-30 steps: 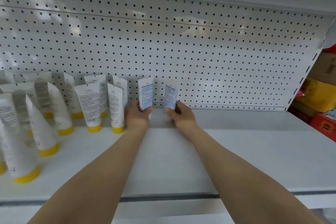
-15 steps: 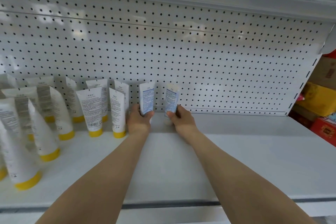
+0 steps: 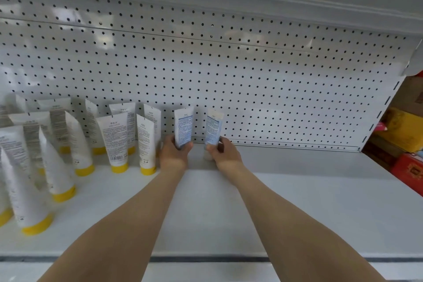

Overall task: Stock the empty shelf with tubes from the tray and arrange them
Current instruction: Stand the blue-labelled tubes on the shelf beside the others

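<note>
Two small white tubes with blue print stand cap-down at the back of the white shelf (image 3: 309,208), close to the pegboard. My left hand (image 3: 172,154) grips the left blue tube (image 3: 183,127) round its lower part. My right hand (image 3: 225,154) pinches the right blue tube (image 3: 213,127) near its white cap. Both tubes are upright, a short gap apart. Left of them stand several larger white tubes with yellow caps (image 3: 115,139) in rows. The tray is not in view.
A white pegboard back panel (image 3: 251,80) rises behind the shelf, and an upper shelf overhangs it. The shelf's right half is bare white surface. Beyond the right upright are yellow and red boxes (image 3: 405,144). The shelf's front edge (image 3: 206,258) runs along the bottom.
Both hands still hold the two blue tubes at the back of the shelf; the tubes have barely shifted. The view has dropped slightly, so everything sits lower in the frame.
</note>
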